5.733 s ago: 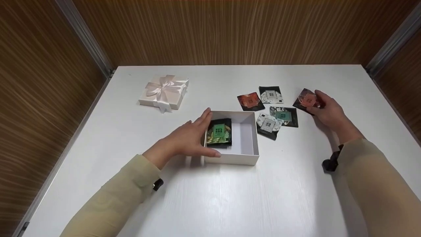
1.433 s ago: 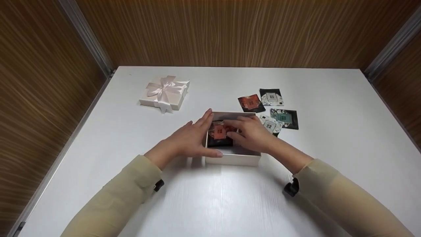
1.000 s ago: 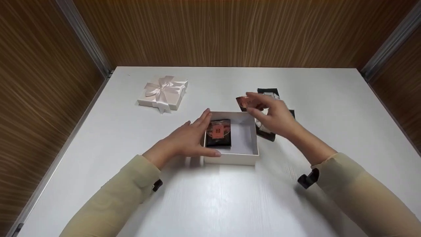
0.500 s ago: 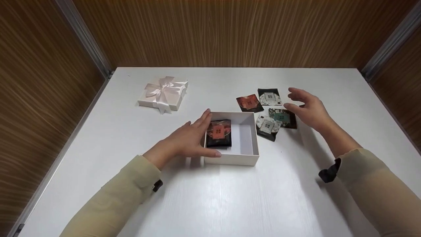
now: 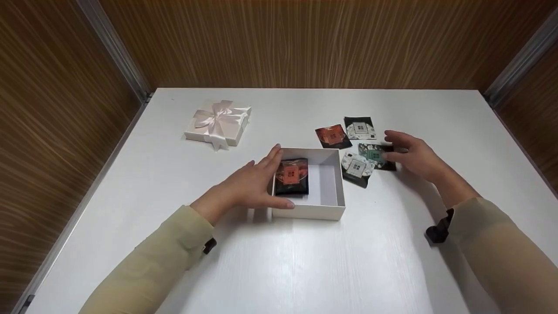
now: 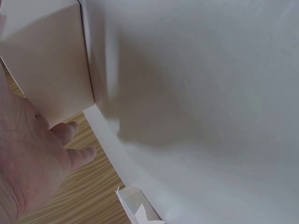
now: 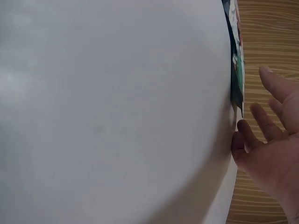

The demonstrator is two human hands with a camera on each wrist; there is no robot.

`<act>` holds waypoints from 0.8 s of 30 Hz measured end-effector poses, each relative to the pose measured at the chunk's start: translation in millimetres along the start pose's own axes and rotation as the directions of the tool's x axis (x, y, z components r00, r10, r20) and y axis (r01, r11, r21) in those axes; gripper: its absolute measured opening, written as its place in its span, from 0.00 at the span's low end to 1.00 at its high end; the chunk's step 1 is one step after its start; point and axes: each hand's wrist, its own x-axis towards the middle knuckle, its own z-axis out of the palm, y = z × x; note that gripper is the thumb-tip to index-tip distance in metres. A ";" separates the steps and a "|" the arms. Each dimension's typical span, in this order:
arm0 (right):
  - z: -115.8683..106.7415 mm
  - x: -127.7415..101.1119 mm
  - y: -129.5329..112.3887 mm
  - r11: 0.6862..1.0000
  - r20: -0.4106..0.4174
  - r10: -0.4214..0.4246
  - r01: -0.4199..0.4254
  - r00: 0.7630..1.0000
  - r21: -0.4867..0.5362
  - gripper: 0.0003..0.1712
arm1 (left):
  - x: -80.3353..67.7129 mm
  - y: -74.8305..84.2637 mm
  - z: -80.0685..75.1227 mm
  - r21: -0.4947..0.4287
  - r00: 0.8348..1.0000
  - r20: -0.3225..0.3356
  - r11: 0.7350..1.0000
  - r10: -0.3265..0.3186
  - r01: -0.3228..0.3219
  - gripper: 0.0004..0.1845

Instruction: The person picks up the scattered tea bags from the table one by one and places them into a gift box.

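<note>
My left hand (image 5: pixel 250 185) rests along the left side of an open white box (image 5: pixel 308 212), thumb over the front wall and straight fingers at the back-left corner. In the left wrist view the palm faces the box's side wall (image 6: pixel 51 65). Inside the box's left half lies a dark tea sachet with a red label (image 5: pixel 291 175); the right half shows bare floor. My right hand (image 5: pixel 418 157) hovers with parted fingers at the right end of a green-labelled tea sachet (image 5: pixel 370 152). The right wrist view shows those fingers (image 7: pixel 271 79) holding nothing, beside the sachet's edge.
Near the green-labelled sachet lie a red sachet (image 5: pixel 333 136) and two white-and-black ones, a back sachet (image 5: pixel 360 128) and a front sachet (image 5: pixel 356 169) beside the box. A ribbon-tied lid (image 5: pixel 218 122) sits back left. Wood-grain panels (image 5: pixel 305 43) border the white table.
The right hand carried a red-labelled sachet from the right into the box, onto the green one. It let go and moved back right, then lowered to the green-labelled sachet. The left hand stayed put.
</note>
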 end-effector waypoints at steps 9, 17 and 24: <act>4.9 4.9 4.8 0.999 0.049 0.041 -0.041 0.998 -0.003 0.45 | -2.0 1.6 -1.3 -0.015 1.000 -0.003 1.000 -0.008 0.008 0.78; 6.5 5.7 8.3 0.999 0.033 0.043 -0.043 0.999 -0.025 0.44 | -0.5 1.5 -1.2 -0.018 1.000 0.001 1.000 -0.004 0.004 0.77; 10.5 6.2 10.3 0.999 0.041 -0.003 0.005 0.999 -0.053 0.44 | -0.9 1.0 0.1 -0.021 1.000 0.002 1.000 -0.005 0.005 0.77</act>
